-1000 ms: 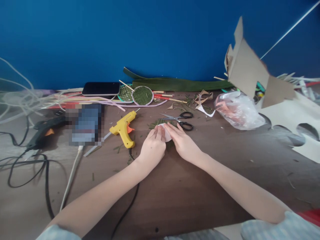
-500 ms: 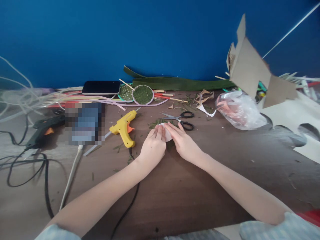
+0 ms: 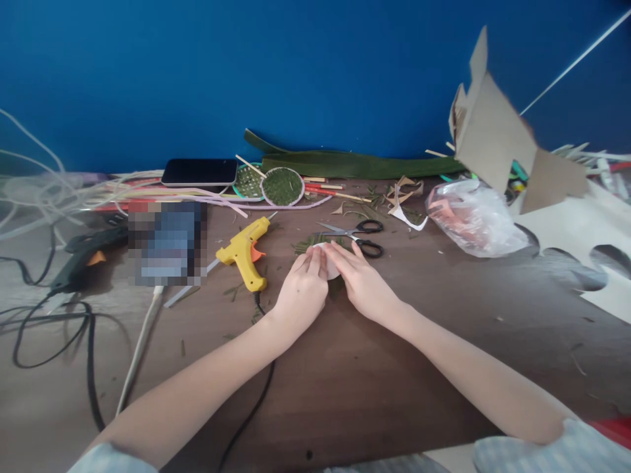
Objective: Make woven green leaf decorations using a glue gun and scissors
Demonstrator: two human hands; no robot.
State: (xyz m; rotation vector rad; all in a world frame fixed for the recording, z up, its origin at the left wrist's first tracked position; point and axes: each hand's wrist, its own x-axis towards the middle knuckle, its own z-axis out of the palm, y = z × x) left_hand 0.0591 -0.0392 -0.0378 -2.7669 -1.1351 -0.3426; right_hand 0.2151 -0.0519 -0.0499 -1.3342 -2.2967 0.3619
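A white paper disc (image 3: pixel 333 268) lies under my fingers, partly covered by them. Cut green leaf pieces (image 3: pixel 306 244) stick out around and beneath it. My left hand (image 3: pixel 304 281) presses its outstretched fingers flat onto the disc's left side. From the right, my right hand (image 3: pixel 362 279) lays its fingers flat on the disc, fingertips close to those of the left. Just beyond the right hand rest scissors with black handles (image 3: pixel 362 235), blades apart. A yellow glue gun (image 3: pixel 245 253) lies left of my left hand.
At the left are a black glue gun (image 3: pixel 81 263), cables and a blurred-out phone (image 3: pixel 170 243). Behind lie another phone (image 3: pixel 200 172), a leaf-filled round frame (image 3: pixel 282 187) and long green leaves (image 3: pixel 355 164). A plastic bag (image 3: pixel 476 220) and cut cardboard (image 3: pixel 497 125) stand right.
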